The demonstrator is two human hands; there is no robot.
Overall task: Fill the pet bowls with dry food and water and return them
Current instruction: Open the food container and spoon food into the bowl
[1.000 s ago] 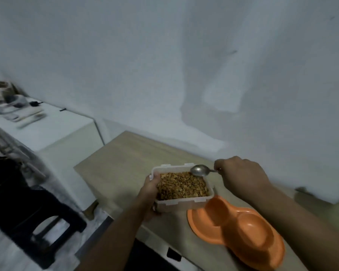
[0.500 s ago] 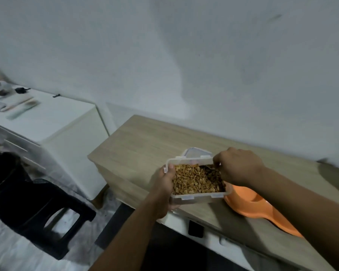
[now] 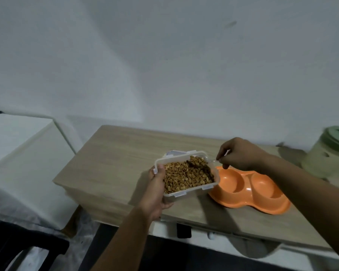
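Now my left hand (image 3: pixel 155 189) grips the kibble tub (image 3: pixel 186 174); right hand (image 3: pixel 240 154) pinches a loaded spoon (image 3: pixel 213 163). Orange double bowl (image 3: pixel 249 189) at tub's 3 o'clock, both wells bare.

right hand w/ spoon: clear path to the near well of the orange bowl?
Probably yes. The right hand holds the spoon loaded at the container's right edge, directly beside the orange double bowl. Both wells look empty and uncovered; only the container's rim stands between.
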